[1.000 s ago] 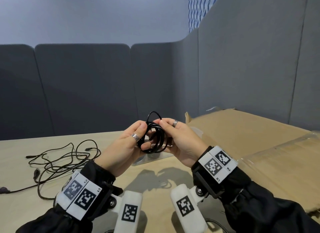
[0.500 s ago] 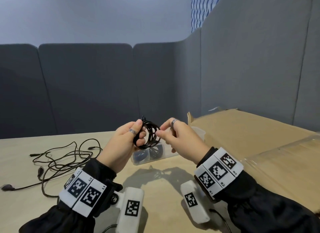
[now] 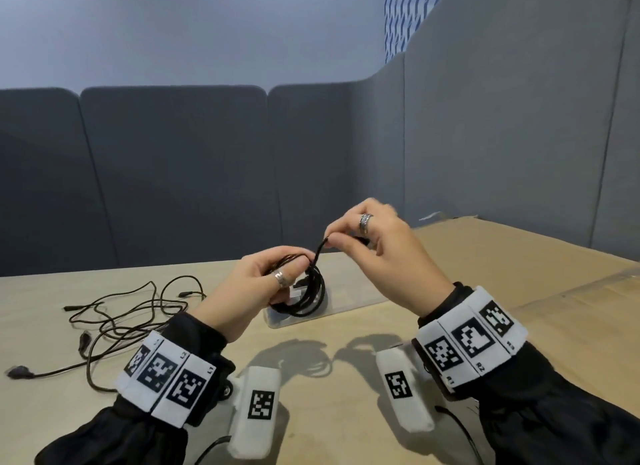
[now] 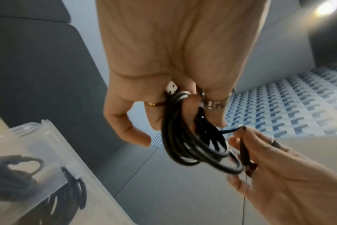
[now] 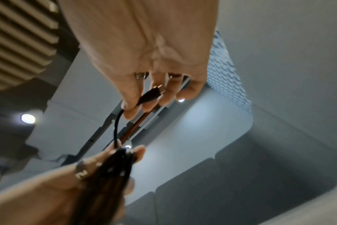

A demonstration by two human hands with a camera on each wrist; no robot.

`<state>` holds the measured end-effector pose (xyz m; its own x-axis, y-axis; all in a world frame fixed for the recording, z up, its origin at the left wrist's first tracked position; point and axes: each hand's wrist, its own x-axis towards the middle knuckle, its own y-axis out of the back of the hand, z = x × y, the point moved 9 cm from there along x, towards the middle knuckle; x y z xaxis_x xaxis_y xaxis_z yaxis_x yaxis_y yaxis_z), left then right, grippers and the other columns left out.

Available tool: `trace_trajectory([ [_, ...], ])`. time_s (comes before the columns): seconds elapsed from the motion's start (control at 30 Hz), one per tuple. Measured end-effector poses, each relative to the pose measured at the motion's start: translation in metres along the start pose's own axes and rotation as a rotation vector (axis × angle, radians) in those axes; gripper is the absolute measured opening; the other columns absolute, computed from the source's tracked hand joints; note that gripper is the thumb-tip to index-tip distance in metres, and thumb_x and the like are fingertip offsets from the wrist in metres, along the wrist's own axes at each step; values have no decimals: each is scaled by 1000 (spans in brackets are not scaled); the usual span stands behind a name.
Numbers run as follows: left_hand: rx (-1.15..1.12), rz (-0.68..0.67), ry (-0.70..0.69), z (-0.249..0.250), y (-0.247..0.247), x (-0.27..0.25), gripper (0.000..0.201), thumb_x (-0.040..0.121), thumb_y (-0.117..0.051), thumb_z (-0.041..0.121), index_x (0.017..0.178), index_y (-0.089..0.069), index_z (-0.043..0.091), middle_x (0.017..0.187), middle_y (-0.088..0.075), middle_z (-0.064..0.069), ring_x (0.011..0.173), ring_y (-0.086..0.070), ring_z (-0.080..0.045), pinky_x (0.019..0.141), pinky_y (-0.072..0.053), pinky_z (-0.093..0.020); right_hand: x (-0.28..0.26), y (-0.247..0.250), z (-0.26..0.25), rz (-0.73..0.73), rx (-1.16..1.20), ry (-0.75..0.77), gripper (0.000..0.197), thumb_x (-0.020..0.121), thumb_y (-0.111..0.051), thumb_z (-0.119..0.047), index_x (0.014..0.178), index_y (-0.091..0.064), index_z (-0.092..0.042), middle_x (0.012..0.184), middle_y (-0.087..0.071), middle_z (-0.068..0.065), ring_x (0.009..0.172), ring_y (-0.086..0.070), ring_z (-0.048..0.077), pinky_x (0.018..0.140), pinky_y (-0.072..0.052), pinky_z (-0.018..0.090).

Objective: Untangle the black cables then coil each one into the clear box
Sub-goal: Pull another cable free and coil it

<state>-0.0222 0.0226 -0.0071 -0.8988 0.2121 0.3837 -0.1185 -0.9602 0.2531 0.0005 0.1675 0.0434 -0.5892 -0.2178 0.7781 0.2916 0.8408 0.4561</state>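
My left hand (image 3: pixel 266 274) grips a coiled black cable (image 3: pixel 306 296) above the table; the left wrist view shows the coil (image 4: pixel 192 144) hanging from my curled fingers. My right hand (image 3: pixel 349 237), raised up and to the right of the coil, pinches the cable's free end, with the plug (image 5: pixel 151 94) lying along its fingers. A short stretch of cable runs from the coil up to that pinch. The clear box (image 3: pixel 346 302) lies on the table just behind the coil, and in the left wrist view the clear box (image 4: pixel 38 152) holds coiled black cables. A tangle of black cables (image 3: pixel 114 315) lies at the left.
A large flat cardboard sheet (image 3: pixel 519 256) covers the right side of the table. Grey padded partitions (image 3: pixel 173 173) wall the table at the back and right. A loose plug end (image 3: pixel 19 371) of the tangle lies near the left edge.
My right hand has lifted up and to the right, drawing the cable's end out of the coil. The left hand has kept its grip and the coil now hangs lower.
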Motion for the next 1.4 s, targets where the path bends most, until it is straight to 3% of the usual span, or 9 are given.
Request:
trace_trajectory([
  [0.2, -27, 18, 47, -4, 1, 1, 35, 94, -48, 26, 60, -54, 19, 49, -33, 14, 41, -28, -4, 70, -35, -34, 5, 12, 13, 171, -229, 33, 13, 88, -63, -30, 89, -74, -23, 76, -38, -10, 81, -43, 15, 76, -43, 36],
  [0.4, -188, -24, -15, 1, -12, 2, 31, 82, -51, 35, 76, -45, 6, 59, -43, 6, 47, -32, -4, 53, -31, -17, 7, -2, 29, 38, -137, -107, 10, 89, -62, -22, 84, -70, -19, 76, -57, -5, 65, -51, 4, 64, -38, 10],
  [0.5, -295, -49, -13, 1, -17, 0, 28, 80, -53, 34, 73, -48, 8, 68, -42, -3, 50, -35, -8, 51, -35, -15, 6, -22, 36, -65, 15, -222, 12, 93, -57, -20, 88, -68, -16, 80, -68, 3, 67, -60, 11, 64, -49, 19],
  [0.7, -208, -16, -74, 6, -18, -2, 26, 86, -46, 33, 85, -48, 7, 59, -53, 8, 50, -48, -4, 65, -37, -31, -8, -56, 34, -184, 670, -462, 17, 97, -49, -11, 90, -63, -16, 86, -63, 12, 74, -62, 15, 61, -53, 23],
  [0.8, -146, 27, -94, 5, -14, 0, 28, 84, -48, 37, 85, -49, 9, 64, -55, 3, 54, -51, -7, 68, -40, -36, -9, -56, 33, -167, 747, -490, 17, 96, -49, -9, 101, -64, -15, 84, -59, 16, 71, -61, 19, 61, -53, 25],
  [0.97, -159, 105, -84, 5, -3, 1, 32, 88, -49, 38, 85, -51, 6, 81, -48, -11, 80, -44, -26, 76, -39, -46, -10, -62, 26, -225, 779, -495, 25, 94, -50, -35, 104, -62, -15, 86, -65, 7, 77, -63, 17, 80, -53, 38],
  [1.17, -182, 77, -42, 1, -5, 0, 26, 93, -46, 34, 84, -50, 11, 76, -55, -6, 74, -57, -26, 72, -49, -45, -10, -60, 23, -280, 582, -390, 24, 93, -54, -33, 95, -63, -11, 87, -67, 5, 83, -62, 15, 92, -48, 49],
  [1.27, -201, -16, -26, 0, -13, -3, 29, 79, -59, 32, 87, -46, 8, 80, -57, -7, 75, -60, -24, 66, -57, -41, -12, -63, 25, -348, 529, -385, 37, 96, -46, -39, 93, -67, -9, 87, -66, 7, 82, -59, 14, 86, -50, 39],
  [1.4, -47, -86, 4, -9, -15, -2, 46, 65, -84, 18, 88, -45, 8, 76, -61, -2, 69, -62, -18, 59, -52, -27, -16, -64, 28, -419, 444, -396, 49, 99, -38, -38, 96, -67, 2, 82, -64, 3, 61, -56, -6, 60, -40, 4],
])
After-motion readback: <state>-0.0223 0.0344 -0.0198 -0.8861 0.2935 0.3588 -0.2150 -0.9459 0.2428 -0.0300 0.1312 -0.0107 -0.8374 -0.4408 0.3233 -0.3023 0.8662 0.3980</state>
